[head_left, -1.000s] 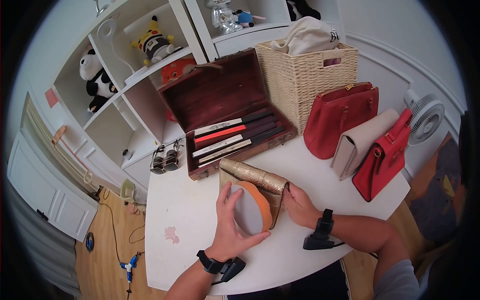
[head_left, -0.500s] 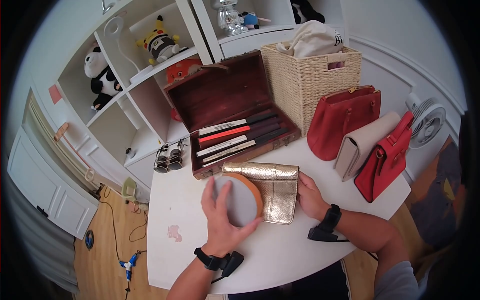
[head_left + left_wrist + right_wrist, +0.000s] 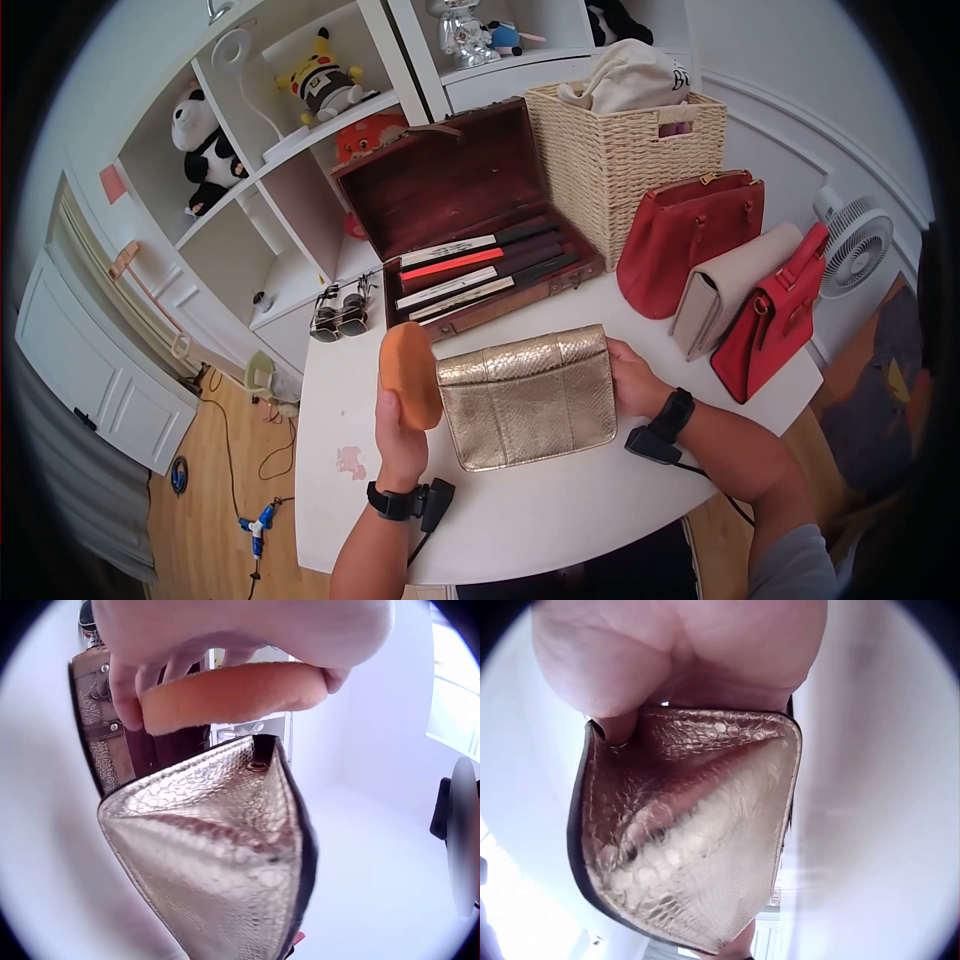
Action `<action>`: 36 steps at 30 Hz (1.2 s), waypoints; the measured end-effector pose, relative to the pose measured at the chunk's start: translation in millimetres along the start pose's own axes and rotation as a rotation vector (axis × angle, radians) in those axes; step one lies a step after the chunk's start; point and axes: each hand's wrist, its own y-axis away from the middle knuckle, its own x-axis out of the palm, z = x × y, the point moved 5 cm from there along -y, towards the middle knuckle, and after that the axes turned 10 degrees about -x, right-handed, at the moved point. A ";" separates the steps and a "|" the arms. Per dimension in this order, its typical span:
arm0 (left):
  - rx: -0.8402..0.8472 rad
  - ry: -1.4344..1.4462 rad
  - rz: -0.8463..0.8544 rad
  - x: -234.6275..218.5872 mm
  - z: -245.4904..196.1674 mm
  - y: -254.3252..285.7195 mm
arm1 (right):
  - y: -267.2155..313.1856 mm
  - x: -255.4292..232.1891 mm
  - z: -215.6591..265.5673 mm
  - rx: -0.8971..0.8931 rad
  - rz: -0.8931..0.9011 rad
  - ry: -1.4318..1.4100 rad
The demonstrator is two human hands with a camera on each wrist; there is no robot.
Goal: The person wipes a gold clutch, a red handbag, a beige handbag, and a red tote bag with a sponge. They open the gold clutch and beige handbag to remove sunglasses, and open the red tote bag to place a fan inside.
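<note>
A round sponge (image 3: 408, 375) with an orange side is in my left hand (image 3: 402, 448), gripped by its edges. Its grey face, shown earlier, is turned out of sight in the head view. Just right of it, a gold snakeskin-textured clutch bag (image 3: 530, 400) faces me, tilted above the table. My right hand (image 3: 640, 385) grips the bag's right side, with most fingers hidden behind it. In the left wrist view the sponge (image 3: 232, 694) spans between the fingers and thumb, over the bag's folded end (image 3: 217, 855). The bag's other end (image 3: 697, 825) fills the right wrist view.
Behind the bag an opened wooden case (image 3: 450, 190) holds several folding fans (image 3: 455, 265). Sunglasses (image 3: 342, 312) lie left of it. A wicker basket (image 3: 625, 150), a red handbag (image 3: 690, 240), a beige bag (image 3: 735, 285) and a smaller red bag (image 3: 770, 320) stand right on the white table (image 3: 480, 530).
My left hand has moved left with the sponge, off the front of the bag, and turned its orange side to view. The bag has swung round to show its whole front.
</note>
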 end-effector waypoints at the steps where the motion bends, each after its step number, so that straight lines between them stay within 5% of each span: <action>1: -0.080 0.107 0.017 -1.0 6.3 -0.2 | 0.3 -0.1 0.6 0.012 -0.020 -0.019; 7: 0.060 -0.048 0.181 24.3 -7.1 -2.0 | -2.0 1.3 8.4 0.019 -0.091 -0.111; 15: -0.204 0.277 0.182 25.5 5.8 -1.2 | -3.9 10.8 17.5 -0.127 -0.198 -0.306; 19: -0.234 0.269 0.220 29.7 11.4 2.0 | -0.5 32.4 19.9 -0.136 -0.059 -0.373; 22: -0.069 0.157 0.102 32.0 16.5 3.1 | 2.7 40.7 13.5 -0.087 -0.025 -0.470; 34: -0.146 -0.142 0.147 64.2 17.1 25.4 | 2.6 49.6 13.7 -0.131 -0.043 -0.492; 36: -0.029 -0.416 -0.048 35.9 7.3 12.2 | 3.1 46.1 9.9 -0.129 -0.070 -0.448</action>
